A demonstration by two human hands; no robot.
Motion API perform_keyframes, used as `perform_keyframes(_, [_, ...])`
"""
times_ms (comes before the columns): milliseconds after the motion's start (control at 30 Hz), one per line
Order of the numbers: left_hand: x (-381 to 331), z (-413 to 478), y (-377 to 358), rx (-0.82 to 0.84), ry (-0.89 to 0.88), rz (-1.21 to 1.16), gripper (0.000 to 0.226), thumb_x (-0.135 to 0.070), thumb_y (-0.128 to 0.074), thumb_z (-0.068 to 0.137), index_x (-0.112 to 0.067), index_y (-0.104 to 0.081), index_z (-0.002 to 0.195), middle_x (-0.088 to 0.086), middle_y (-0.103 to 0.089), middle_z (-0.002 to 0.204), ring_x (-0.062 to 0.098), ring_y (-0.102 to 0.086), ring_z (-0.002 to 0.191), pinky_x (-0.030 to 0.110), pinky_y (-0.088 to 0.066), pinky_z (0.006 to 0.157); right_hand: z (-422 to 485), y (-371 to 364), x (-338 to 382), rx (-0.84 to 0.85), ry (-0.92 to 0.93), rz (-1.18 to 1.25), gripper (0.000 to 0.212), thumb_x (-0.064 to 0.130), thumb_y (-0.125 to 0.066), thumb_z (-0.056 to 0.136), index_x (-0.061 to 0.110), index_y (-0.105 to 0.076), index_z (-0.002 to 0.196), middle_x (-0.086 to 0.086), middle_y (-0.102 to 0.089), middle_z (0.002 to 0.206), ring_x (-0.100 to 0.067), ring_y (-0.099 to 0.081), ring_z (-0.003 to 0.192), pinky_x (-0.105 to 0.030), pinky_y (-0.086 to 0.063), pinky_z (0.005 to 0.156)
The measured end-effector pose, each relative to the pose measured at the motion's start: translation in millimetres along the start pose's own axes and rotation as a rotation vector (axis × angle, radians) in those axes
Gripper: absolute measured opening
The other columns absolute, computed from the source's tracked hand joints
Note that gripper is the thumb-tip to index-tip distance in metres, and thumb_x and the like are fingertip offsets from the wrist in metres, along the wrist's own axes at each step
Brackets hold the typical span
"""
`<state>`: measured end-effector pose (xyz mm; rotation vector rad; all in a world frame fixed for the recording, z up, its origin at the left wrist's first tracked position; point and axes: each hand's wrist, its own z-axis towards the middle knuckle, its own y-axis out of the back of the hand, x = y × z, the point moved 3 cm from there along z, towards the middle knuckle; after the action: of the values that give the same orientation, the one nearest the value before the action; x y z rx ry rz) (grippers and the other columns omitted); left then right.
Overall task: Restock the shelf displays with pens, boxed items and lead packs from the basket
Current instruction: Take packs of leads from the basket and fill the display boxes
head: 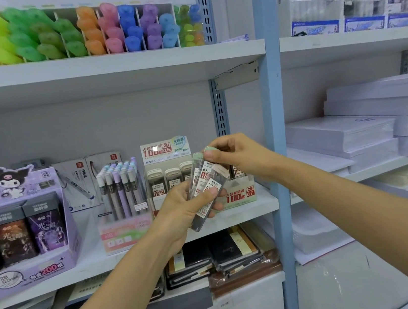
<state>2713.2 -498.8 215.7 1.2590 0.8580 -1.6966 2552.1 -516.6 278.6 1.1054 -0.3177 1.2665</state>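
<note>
The left hand (186, 208) is gripping the lead packs (205, 188) while the right hand (234, 154) is pinching one's top, which probably wants drawing straight out.

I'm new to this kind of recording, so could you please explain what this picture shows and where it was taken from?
There is no machine here: a person wears a camera on the head, looking forward and down, so you see their own arms. The left hand grips a few clear lead packs; the right hand pinches the top of one. Behind them on the shelf stands a lead display, with a pen display and a purple box to its left. Paper stacks lie in the next bay.
</note>
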Motion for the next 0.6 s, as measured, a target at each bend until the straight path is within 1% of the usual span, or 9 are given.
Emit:
perform_keyframes(67, [-3, 0, 1, 0.008, 0.009, 0.041, 0.035, -0.02, -0.069, 0.084, -0.011, -0.061, 0.117, 0.008, -0.076, 0.095, 0.013, -0.069, 0.072, 0.022, -0.055, 0.062, 0, 4, 1, -0.045, 0.017, 0.03, 0.021, 0.027, -0.055, 0.098, 0.012, -0.068, 0.103, 0.001, -0.072, 0.089, -0.01, -0.067, 0.08, -0.024, -0.053, 0.072])
perform_keyframes(167, [-9, -2, -1, 0.036, -0.009, 0.118, 0.027, -0.023, -0.062, 0.092, -0.011, -0.06, 0.117, 0.0, -0.074, 0.08, 0.006, -0.06, 0.058, 0.015, -0.046, 0.049, 1, 18, 6, -0.113, 0.039, 0.086, 0.022, 0.024, -0.054, 0.099, 0.011, -0.069, 0.109, 0.002, -0.072, 0.089, -0.007, -0.066, 0.082, -0.022, -0.053, 0.069])
perform_keyframes(233, [-12, -4, -4, 0.067, -0.027, 0.109, 0.029, -0.026, -0.061, 0.092, -0.01, -0.061, 0.116, -0.002, -0.071, 0.075, 0.005, -0.057, 0.054, 0.014, -0.042, 0.046, 1, 26, 9, -0.122, 0.058, 0.078, 0.02, 0.023, -0.055, 0.098, 0.013, -0.069, 0.107, 0.001, -0.072, 0.089, -0.007, -0.066, 0.082, -0.022, -0.055, 0.069])
perform_keyframes(300, [-13, -4, -3, 0.065, -0.033, 0.09, 0.032, -0.028, -0.062, 0.089, -0.008, -0.062, 0.115, 0.001, -0.073, 0.08, 0.007, -0.056, 0.056, 0.015, -0.043, 0.046, 0, 37, 9, -0.2, 0.07, 0.11, 0.017, 0.022, -0.054, 0.099, 0.014, -0.068, 0.103, 0.001, -0.071, 0.085, -0.008, -0.065, 0.078, -0.023, -0.055, 0.069])
perform_keyframes(367, [-12, -3, 2, -0.002, -0.025, 0.042, 0.028, -0.024, -0.062, 0.09, -0.009, -0.064, 0.112, 0.009, -0.074, 0.091, 0.013, -0.057, 0.062, 0.019, -0.046, 0.05, -2, 53, 8, -0.352, 0.081, 0.168, 0.015, 0.019, -0.052, 0.1, 0.012, -0.065, 0.1, 0.002, -0.069, 0.079, -0.007, -0.063, 0.071, -0.022, -0.053, 0.065])
perform_keyframes(433, [-8, -1, 9, -0.083, -0.02, -0.022, 0.021, -0.018, -0.059, 0.094, -0.007, -0.065, 0.111, 0.012, -0.074, 0.095, 0.015, -0.058, 0.065, 0.02, -0.049, 0.05, -6, 67, 4, -0.46, 0.087, 0.17, 0.016, 0.018, -0.049, 0.101, 0.008, -0.062, 0.1, 0.004, -0.066, 0.074, -0.005, -0.061, 0.067, -0.02, -0.051, 0.062])
perform_keyframes(500, [-6, -2, 14, -0.139, -0.021, -0.062, 0.019, -0.014, -0.058, 0.095, -0.006, -0.064, 0.111, 0.01, -0.075, 0.091, 0.013, -0.062, 0.062, 0.02, -0.051, 0.049, -9, 73, 0, -0.475, 0.072, 0.098, 0.016, 0.016, -0.049, 0.101, 0.006, -0.062, 0.101, -0.001, -0.065, 0.078, -0.005, -0.061, 0.068, -0.019, -0.052, 0.062])
perform_keyframes(600, [-5, -3, 16, -0.175, -0.025, -0.091, 0.015, -0.013, -0.057, 0.094, -0.009, -0.065, 0.107, 0.007, -0.076, 0.086, 0.009, -0.064, 0.059, 0.019, -0.053, 0.049, -9, 65, -8, -0.399, 0.067, -0.006, 0.016, 0.012, -0.05, 0.1, 0.002, -0.063, 0.102, -0.011, -0.065, 0.087, -0.012, -0.063, 0.076, -0.022, -0.055, 0.066])
